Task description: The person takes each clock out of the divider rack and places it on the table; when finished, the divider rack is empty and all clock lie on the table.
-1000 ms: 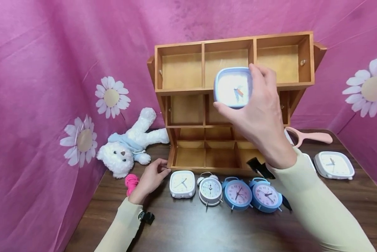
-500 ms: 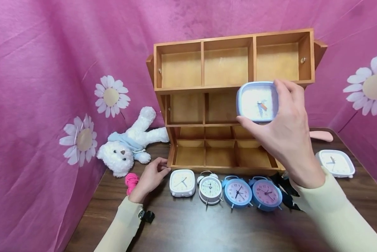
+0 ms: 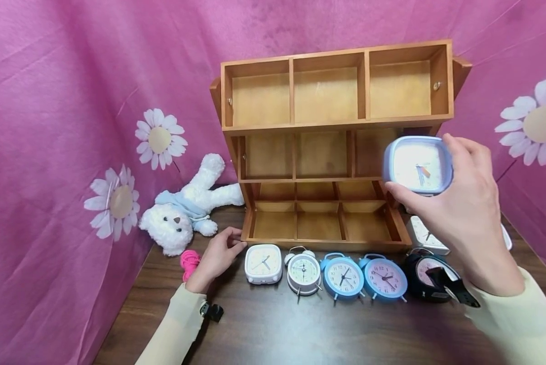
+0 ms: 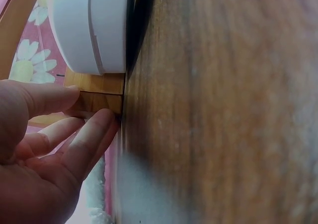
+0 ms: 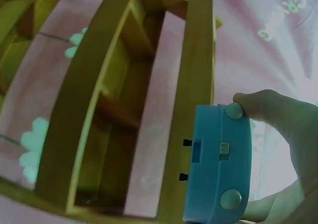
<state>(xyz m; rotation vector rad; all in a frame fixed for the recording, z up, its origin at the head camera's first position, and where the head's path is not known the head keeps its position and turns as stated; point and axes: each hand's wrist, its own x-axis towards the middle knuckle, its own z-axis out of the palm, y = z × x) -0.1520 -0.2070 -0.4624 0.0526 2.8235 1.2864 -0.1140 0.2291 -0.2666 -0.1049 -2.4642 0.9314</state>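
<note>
My right hand [image 3: 466, 208] holds a square light-blue alarm clock [image 3: 419, 165] by its side, thumb below and fingers above, in front of the right end of the tiered wooden shelf [image 3: 332, 124]. The clock's underside [image 5: 218, 159], with two round feet, shows in the right wrist view. My left hand [image 3: 220, 256] stays at the shelf's lower front left corner; in the left wrist view the thumb and fingers pinch that wooden corner [image 4: 99, 100]. A white square clock [image 3: 263, 263] stands close beside it on the table.
Right of the white clock stand a white twin-bell clock [image 3: 303, 272], two blue round clocks [image 3: 343, 276] and a black clock [image 3: 430, 276]. Another white clock [image 3: 425, 235] is partly behind my right hand. A white teddy bear [image 3: 177, 220] and pink yarn [image 3: 190, 263] lie left.
My right hand has carried the blue clock rightward and down, away from the shelf's middle, uncovering compartments and the black clock. The left hand has stayed at the corner.
</note>
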